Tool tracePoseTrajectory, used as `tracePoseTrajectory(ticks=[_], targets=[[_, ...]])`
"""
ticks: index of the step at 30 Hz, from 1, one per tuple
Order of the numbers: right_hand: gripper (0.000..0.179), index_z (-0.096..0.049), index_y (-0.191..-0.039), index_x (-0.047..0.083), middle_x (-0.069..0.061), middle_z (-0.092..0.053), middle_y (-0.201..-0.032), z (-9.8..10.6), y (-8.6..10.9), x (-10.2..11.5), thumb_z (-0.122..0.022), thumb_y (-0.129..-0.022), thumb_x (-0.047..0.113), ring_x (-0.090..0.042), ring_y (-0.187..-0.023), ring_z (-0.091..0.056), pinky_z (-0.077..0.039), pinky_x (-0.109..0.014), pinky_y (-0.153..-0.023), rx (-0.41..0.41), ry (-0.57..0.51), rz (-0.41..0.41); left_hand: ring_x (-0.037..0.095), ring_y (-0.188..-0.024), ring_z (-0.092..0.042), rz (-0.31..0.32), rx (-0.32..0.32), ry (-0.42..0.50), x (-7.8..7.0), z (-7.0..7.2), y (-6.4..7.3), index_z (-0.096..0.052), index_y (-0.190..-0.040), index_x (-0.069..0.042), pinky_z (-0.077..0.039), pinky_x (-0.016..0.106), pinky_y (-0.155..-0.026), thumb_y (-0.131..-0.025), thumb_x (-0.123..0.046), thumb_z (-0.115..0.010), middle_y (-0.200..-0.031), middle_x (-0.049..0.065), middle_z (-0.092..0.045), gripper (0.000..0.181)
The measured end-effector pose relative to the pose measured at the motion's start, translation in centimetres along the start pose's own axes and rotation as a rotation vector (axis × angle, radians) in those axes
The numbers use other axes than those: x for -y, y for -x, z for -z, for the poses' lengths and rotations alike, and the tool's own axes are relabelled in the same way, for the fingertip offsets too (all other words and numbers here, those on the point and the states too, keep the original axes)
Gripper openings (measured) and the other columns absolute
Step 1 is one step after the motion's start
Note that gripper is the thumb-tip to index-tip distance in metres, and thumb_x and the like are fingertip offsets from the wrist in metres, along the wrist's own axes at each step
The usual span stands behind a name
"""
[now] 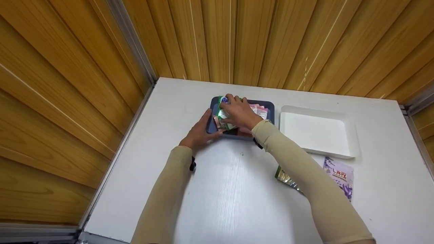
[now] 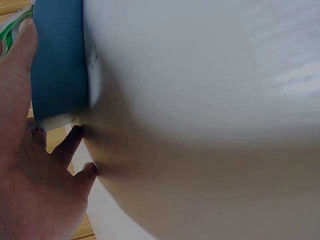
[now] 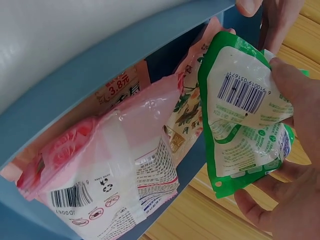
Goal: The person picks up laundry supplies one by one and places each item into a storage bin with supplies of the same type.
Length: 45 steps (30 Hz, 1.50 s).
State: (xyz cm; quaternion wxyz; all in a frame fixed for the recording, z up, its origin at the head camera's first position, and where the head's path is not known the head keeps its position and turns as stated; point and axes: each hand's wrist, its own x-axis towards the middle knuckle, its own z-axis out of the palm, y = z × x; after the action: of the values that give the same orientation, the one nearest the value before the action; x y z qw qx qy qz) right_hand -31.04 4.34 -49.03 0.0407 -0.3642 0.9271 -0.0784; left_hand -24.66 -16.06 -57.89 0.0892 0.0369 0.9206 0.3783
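My right hand (image 1: 241, 112) pinches a green-and-white packet (image 3: 235, 155) between thumb and fingers. In the right wrist view its barcoded back bulges and creases. The packet is over the left part of a dark blue bin (image 1: 242, 137). At the bin's left front corner is my left hand (image 1: 197, 133), thumb along the near side and fingers along the left side. In the left wrist view its fingers are spread beside the blue wall (image 2: 60, 65). Inside the bin lie a pink-and-white packet (image 3: 115, 175) and flat peach-coloured packets (image 3: 125, 85).
A shallow white tray (image 1: 315, 134) stands right of the bin. In front of it a purple packet (image 1: 340, 174) lies on the white table (image 1: 217, 196), and a green-and-gold packet (image 1: 286, 178) is partly hidden by the right sleeve. Wood-panelled walls (image 1: 244, 44) rise behind and at the left.
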Motion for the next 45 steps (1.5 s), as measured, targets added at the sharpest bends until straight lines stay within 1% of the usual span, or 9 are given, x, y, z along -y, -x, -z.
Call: tracePoseTrajectory(ticks=[8,14,17,24,29,36,40,45], targets=[[0.066,-0.053,-0.15,0.019,-0.02,-0.033,-0.161,-0.3,-0.2,0.3,-0.075,-0.093,0.045,-0.041,-0.143,-0.038,-0.028,-0.064,-0.117,0.034,0.007,0.001,0.026,-0.153,-0.029,-0.01,0.001,-0.001,0.1,-0.1,0.0,0.0,-0.167,-0.027,-0.029,0.045,-0.122,-0.086,-0.062,-0.076,-0.172,0.003,-0.017,0.116],[0.066,-0.053,-0.15,0.019,-0.019,-0.03,-0.162,-1.1,0.3,0.3,-0.076,-0.093,0.043,-0.042,-0.145,-0.035,-0.026,-0.064,-0.118,0.026,0.002,0.023,0.025,-0.149,-0.034,-0.02,-0.005,0.002,0.1,0.0,0.1,-0.001,-0.167,-0.027,-0.031,0.045,-0.121,-0.087,-0.061,-0.075,-0.172,0.002,-0.017,0.115],[0.066,-0.053,-0.15,0.02,-0.02,-0.029,-0.163,-1.4,0.1,0.3,-0.075,-0.093,0.044,-0.042,-0.144,-0.035,-0.028,-0.063,-0.118,0.031,-0.01,0.013,0.024,-0.149,-0.034,-0.021,-0.007,0.01,0.2,0.0,0.2,-0.001,-0.167,-0.027,-0.031,0.045,-0.121,-0.087,-0.06,-0.076,-0.171,0.002,-0.018,0.114],[0.065,-0.054,-0.149,0.018,-0.023,-0.029,-0.161,-2.0,-0.1,0.0,-0.077,-0.093,0.041,-0.043,-0.141,-0.038,-0.036,-0.06,-0.115,0.025,-0.067,-0.002,0.022,-0.152,-0.03,-0.021,-0.002,0.039,0.5,-0.1,0.0,0.0,-0.167,-0.028,-0.029,0.043,-0.122,-0.086,-0.062,-0.076,-0.172,-0.001,-0.014,0.116],[0.066,-0.055,-0.147,0.019,-0.023,-0.029,-0.161,-2.2,-0.2,0.0,-0.079,-0.09,0.043,-0.042,-0.139,-0.04,-0.039,-0.058,-0.114,0.028,-0.081,-0.017,0.023,-0.152,-0.029,-0.008,0.004,0.027,0.4,0.0,0.0,0.001,-0.167,-0.028,-0.028,0.043,-0.123,-0.086,-0.064,-0.074,-0.172,-0.001,-0.013,0.116],[0.068,-0.057,-0.145,0.019,-0.025,-0.028,-0.161,-2.6,-0.3,0.0,-0.08,-0.088,0.048,-0.043,-0.138,-0.04,-0.039,-0.058,-0.114,0.042,-0.059,-0.034,0.023,-0.154,-0.025,-0.004,0.002,0.023,0.3,-0.1,0.0,0.001,-0.167,-0.029,-0.027,0.043,-0.123,-0.086,-0.064,-0.073,-0.173,-0.002,-0.011,0.114],[0.068,-0.056,-0.146,0.018,-0.025,-0.026,-0.163,-2.8,-0.2,-0.1,-0.08,-0.088,0.047,-0.045,-0.141,-0.038,-0.037,-0.06,-0.115,0.05,-0.075,-0.028,0.023,-0.155,-0.023,-0.015,0.0,0.017,0.2,0.0,0.1,0.001,-0.167,-0.028,-0.026,0.043,-0.124,-0.086,-0.065,-0.073,-0.173,-0.002,-0.01,0.115],[0.068,-0.055,-0.146,0.02,-0.024,-0.024,-0.164,-2.7,0.0,-0.1,-0.08,-0.089,0.046,-0.045,-0.144,-0.035,-0.034,-0.06,-0.117,0.058,-0.092,-0.027,0.023,-0.156,-0.022,-0.022,-0.001,0.008,0.0,0.1,0.2,0.001,-0.167,-0.026,-0.025,0.043,-0.124,-0.087,-0.065,-0.072,-0.173,-0.001,-0.009,0.115]])
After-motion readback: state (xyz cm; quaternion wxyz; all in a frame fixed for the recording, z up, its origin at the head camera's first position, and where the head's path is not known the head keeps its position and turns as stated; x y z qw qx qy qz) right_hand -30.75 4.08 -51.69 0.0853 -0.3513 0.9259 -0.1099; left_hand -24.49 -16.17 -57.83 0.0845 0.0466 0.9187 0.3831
